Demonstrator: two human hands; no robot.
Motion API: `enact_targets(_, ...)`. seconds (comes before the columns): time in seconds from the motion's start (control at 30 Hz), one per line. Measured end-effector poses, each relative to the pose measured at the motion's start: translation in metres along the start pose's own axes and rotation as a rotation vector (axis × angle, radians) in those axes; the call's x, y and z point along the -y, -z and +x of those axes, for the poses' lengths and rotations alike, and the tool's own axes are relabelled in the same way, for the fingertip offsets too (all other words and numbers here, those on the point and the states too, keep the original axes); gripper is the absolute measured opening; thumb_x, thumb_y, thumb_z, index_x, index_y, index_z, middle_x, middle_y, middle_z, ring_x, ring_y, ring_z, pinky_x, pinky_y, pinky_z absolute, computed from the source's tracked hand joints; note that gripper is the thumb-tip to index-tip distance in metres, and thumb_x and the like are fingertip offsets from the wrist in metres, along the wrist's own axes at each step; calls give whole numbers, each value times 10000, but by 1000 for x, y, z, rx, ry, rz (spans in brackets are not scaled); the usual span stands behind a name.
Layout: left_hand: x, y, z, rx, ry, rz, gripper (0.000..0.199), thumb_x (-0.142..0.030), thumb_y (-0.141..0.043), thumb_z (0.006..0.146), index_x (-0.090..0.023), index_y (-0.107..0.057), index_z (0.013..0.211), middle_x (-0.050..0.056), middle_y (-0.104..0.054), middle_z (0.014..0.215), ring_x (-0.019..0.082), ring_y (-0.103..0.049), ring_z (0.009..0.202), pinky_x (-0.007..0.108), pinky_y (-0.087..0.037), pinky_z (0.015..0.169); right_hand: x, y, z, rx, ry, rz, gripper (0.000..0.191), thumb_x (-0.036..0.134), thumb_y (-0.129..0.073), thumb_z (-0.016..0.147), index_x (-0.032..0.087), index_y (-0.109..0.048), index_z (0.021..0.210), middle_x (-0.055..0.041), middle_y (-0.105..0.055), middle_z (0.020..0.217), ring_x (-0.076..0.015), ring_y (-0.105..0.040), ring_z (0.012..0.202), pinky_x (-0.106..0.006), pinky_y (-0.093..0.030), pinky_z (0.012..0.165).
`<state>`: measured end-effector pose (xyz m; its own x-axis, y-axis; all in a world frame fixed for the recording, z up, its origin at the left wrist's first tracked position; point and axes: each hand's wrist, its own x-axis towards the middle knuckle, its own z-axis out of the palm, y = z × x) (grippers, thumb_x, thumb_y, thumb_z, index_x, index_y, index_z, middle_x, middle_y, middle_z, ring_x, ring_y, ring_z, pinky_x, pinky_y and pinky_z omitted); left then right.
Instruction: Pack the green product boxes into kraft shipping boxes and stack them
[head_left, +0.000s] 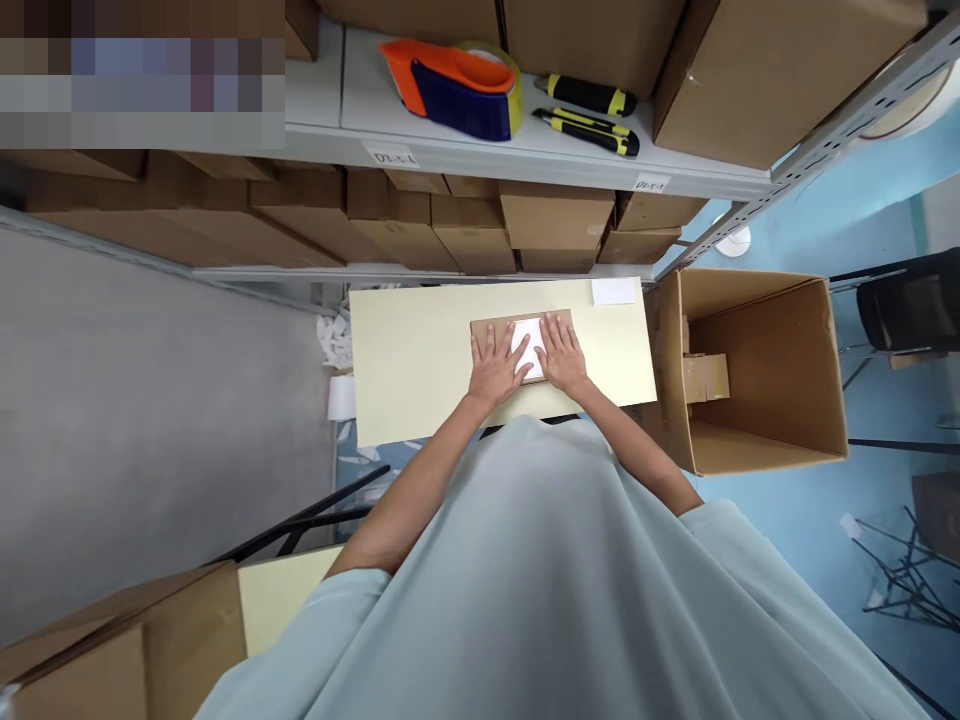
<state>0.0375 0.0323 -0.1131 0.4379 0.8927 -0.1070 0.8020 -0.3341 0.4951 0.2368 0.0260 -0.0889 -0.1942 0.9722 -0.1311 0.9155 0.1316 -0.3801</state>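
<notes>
A small brown cardboard box (480, 328) lies flat on the pale yellow table (412, 360), with a white label (529, 335) on its upper face. My left hand (495, 368) presses flat over the left part of the box, fingers spread, thumb reaching onto the label. On the right part rests my right hand (561, 355), also flat with fingers apart, its thumb side at the label's edge. Neither hand is wrapped around anything. Parts of the box and label are hidden under the palms.
A white paper slip (613, 291) lies at the table's back right. Right of the table stands a large open carton (772, 370) holding a small taped box (706, 378). On the shelf (300, 140) above are a tape dispenser (457, 90) and two utility knives (589, 95). Several boxes fill the shelves.
</notes>
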Motion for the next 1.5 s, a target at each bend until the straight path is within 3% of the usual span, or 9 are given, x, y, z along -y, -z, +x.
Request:
enact_targets(0.37,-4,3,-25,-86,56,-22,715,-495,-439,1108,-221,-450,1768,131,-219,1896,461,-47,1777,749,42,1386,9,-14,-7,-149,-277,2,690,450,-326,1194,174,-286,1825,-164,-80,1921,-351,-74,1797,-607,-171,1427)
enact_targets(0.47,6,1,-43,-151,302,-130,850,-574,-534,1072,-141,-376,1786,218,-103,1902,512,-6,1764,776,-28,1372,-2,-18,-24,-237,-428,177,808,534,-372,1168,76,-239,1821,-241,-103,1903,-390,-142,1784,-584,-256,1409)
enact_targets(0.57,22,-3,-61,-123,548,-350,1121,-682,-654,994,-57,-206,1809,322,-194,1860,534,-121,1747,755,-130,1371,-13,-24,-52,-255,-563,487,982,640,-451,1117,-7,-180,1805,-301,-303,1840,-390,-341,1726,-510,-380,1365)
enact_targets(0.7,38,-4,-77,-53,378,-595,987,-636,-775,919,-128,-458,1704,251,-553,1709,421,-421,1674,538,-362,1357,-4,-33,-91,-248,-605,668,764,631,-542,1074,155,-530,1672,-194,-733,1530,-353,-709,1423,-454,-572,1188)
enact_targets(0.8,42,1,-86,-31,295,-666,829,-562,-785,920,-209,-556,1635,169,-715,1556,352,-630,1520,461,-503,1260,12,-36,-117,-304,-628,705,649,612,-685,995,219,-681,1511,-134,-820,1377,-358,-765,1307,-477,-608,1129)
enact_targets(0.9,37,8,-96,-50,263,-676,802,-513,-769,936,-232,-551,1654,146,-665,1632,335,-604,1554,460,-492,1285,23,-36,-145,-389,-605,810,574,618,-776,940,240,-762,1372,-119,-828,1357,-375,-757,1318,-499,-612,1129)
enact_targets(1.03,11,20,-112,-92,183,-688,808,-543,-733,971,-229,-535,1689,134,-597,1704,335,-594,1565,460,-459,1329,25,-39,-190,-492,-577,1005,541,636,-876,866,216,-818,1201,-132,-857,1261,-381,-780,1268,-525,-628,1122)
enact_targets(1.2,-48,35,-126,-97,62,-638,802,-605,-720,982,-276,-550,1693,105,-622,1683,352,-608,1550,522,-486,1320,13,-37,-246,-587,-558,1185,619,695,-890,795,208,-813,1167,-138,-858,1261,-368,-815,1221,-573,-628,1137)
enact_targets(1.5,-183,14,-101,0,-14,-687,696,-484,-768,928,-217,-670,1563,126,-728,1552,325,-725,1393,532,-517,1288,-33,19,-361,-809,-606,1036,666,578,-735,965,269,-689,1554,-98,-762,1497,-340,-711,1384,-559,-604,1175)
